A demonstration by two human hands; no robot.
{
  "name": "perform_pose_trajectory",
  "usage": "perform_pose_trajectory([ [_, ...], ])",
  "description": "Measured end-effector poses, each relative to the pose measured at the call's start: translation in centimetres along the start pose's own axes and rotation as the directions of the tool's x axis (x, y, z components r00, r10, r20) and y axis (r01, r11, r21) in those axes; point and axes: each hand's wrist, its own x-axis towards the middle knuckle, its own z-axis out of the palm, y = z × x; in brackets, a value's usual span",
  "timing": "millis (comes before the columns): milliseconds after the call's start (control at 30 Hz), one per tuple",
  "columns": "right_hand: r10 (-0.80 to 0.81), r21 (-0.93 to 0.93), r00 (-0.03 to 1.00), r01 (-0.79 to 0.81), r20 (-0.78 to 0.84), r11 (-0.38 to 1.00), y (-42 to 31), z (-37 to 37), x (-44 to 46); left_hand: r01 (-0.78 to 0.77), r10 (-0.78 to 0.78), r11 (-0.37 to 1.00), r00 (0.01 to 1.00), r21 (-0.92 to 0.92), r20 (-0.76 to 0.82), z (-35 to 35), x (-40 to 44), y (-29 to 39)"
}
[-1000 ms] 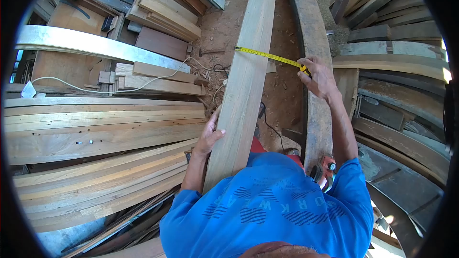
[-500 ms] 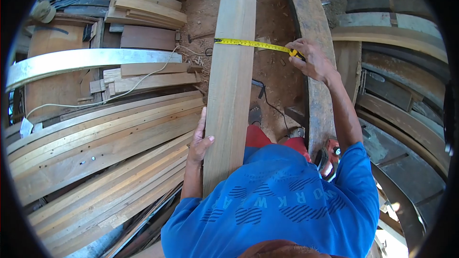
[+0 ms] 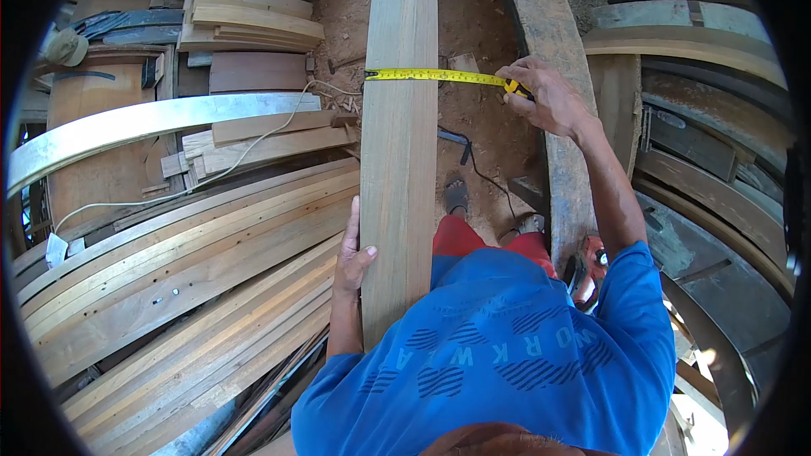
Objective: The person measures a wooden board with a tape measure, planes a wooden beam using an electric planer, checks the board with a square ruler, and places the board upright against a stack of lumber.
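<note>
A long pale wooden plank [image 3: 397, 169] runs away from my body down the middle of the view. My left hand [image 3: 351, 257] grips its left edge, thumb on the top face and fingers along the side. Farther up, my right hand [image 3: 549, 97] is closed around a yellow and black tape measure [image 3: 518, 89]. The yellow blade [image 3: 448, 75] stretches across the plank's width, with its end at the left edge and the case held out to the right of the plank. The palm side of my right hand is partly hidden.
A thick rough beam [image 3: 566, 177] lies to the right, with a red power tool [image 3: 591, 266] near my right side. Stacked boards [image 3: 194, 279] fill the left. A white cable [image 3: 253, 143] crosses them. A dark cord [image 3: 486, 173] runs over the dirt floor [image 3: 473, 17].
The plank appears slightly farther left in view, and my right hand and the tape measure have shifted a little left with it. Both hands keep their holds.
</note>
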Motion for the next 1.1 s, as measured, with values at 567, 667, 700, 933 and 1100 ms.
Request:
perform_pose_trajectory([
  [567, -0.157, 0.217, 0.945, 0.095, 0.286, 0.972, -6.3, -0.9, -4.7, 0.081, -0.077, 0.996, 0.994, 0.049, -0.076, -0.5, 2.3, -1.0],
  [667, -0.109, 0.222, 0.938, 0.036, 0.328, 0.974, -7.9, -0.5, -6.7, 0.143, -0.165, 0.963, 0.983, -0.230, -0.079, -0.9, 2.5, -1.8],
  [700, -0.076, 0.217, 0.933, -0.002, 0.352, 0.976, -8.4, -0.5, -7.3, 0.147, -0.172, 0.963, 0.980, -0.225, -0.097, -0.2, 2.7, -1.1],
  [933, -0.058, 0.219, 0.967, 0.002, 0.246, 0.976, -11.5, 1.1, -9.7, 0.051, -0.050, 0.995, 0.999, -0.081, 0.021, -2.4, 4.3, -2.0],
  [1100, -0.032, 0.143, 0.956, -0.010, 0.291, 0.990, -13.5, 3.0, -9.6, 0.045, -0.125, 0.894, 0.981, -0.445, -0.152, 0.2, 3.3, 0.3],
])
